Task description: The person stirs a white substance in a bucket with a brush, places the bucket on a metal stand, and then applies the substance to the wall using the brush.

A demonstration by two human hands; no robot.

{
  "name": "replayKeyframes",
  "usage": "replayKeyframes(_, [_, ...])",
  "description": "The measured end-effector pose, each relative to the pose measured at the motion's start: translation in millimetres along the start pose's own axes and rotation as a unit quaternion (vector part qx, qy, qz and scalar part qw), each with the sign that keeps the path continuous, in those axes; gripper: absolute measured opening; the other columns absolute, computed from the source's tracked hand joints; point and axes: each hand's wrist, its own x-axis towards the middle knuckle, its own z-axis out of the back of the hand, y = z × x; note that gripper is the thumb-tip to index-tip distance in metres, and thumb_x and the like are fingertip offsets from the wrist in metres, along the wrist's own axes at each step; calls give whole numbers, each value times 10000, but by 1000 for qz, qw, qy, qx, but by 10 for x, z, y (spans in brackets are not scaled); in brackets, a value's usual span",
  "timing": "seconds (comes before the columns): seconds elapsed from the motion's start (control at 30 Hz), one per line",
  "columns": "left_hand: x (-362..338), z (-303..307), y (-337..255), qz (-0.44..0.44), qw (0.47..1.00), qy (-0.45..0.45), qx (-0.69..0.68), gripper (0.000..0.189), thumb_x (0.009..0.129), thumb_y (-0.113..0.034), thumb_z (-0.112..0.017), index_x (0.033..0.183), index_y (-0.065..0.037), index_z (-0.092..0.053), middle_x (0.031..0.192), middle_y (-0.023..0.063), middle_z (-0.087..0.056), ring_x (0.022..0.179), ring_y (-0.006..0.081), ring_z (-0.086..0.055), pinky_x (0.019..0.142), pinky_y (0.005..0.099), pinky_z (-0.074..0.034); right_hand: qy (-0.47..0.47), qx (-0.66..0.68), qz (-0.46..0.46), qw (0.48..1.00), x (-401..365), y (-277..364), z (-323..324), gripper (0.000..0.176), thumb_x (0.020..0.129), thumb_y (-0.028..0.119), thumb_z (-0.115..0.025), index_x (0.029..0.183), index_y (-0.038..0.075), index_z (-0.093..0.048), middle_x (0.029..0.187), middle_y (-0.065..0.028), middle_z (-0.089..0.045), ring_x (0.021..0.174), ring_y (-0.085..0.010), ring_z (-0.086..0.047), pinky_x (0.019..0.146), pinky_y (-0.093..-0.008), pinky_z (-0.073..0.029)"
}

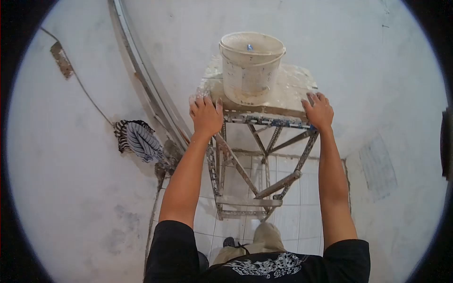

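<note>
A tall metal stand (284, 186) with a paint-spattered wooden top (295, 87) is in front of me. My left hand (206, 115) grips the top's near left corner, fingers curled over its edge and thumb towards the front. At the opposite near corner, my right hand (320, 112) holds the edge in the same way. Between the hands, a little farther back, a stained white plastic bucket (250, 78) stands upright on the boards. Its handle hangs down at the front, and a small blue spot shows inside. The rest of its contents cannot be made out.
Blotchy white walls (339, 37) surround the stand on a tiled floor (288, 221). A long metal strip (141, 70) leans along the left corner. A striped cloth (139, 140) hangs on the left wall, below a cable with a brown plate (61, 60).
</note>
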Motion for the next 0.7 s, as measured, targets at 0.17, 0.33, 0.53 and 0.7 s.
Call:
replayKeyframes(0.17, [-10,-67,68,-29,999,-33,-12,511,1030,-378,-455,1256,78,-505,1479,297,-341,1409,510,-200,1086,638,-293,12,1,0,1000,-9,59,36,530,897,537,-546,1292,201,-654,1360,-113,-576,1278,-301,-519,1036,-473,-426])
replayKeyframes(0.33, [30,-90,159,-84,995,-52,32,521,1035,-362,-450,1223,116,-533,1413,347,-379,1353,520,-241,1117,613,-251,1,6,-14,1000,-6,120,65,521,883,527,-571,1287,211,-661,1357,-104,-579,1277,-294,-518,1036,-464,-427])
replayKeyframes(0.53, [-25,14,101,-56,998,-27,0,568,1061,-355,-379,1342,130,-477,1417,355,-379,1340,522,-283,1140,610,-151,-9,14,-15,1000,-37,132,46,516,868,516,-600,1270,202,-674,1348,-107,-584,1270,-288,-523,1028,-462,-430])
replayKeyframes(0.7, [48,337,-29,-12,996,65,55,684,1024,-481,-443,1413,82,-447,1432,315,-397,1354,452,-334,1162,615,-112,-13,31,-11,999,-3,154,71,525,866,517,-601,1266,186,-676,1347,-116,-582,1274,-290,-519,1023,-474,-428])
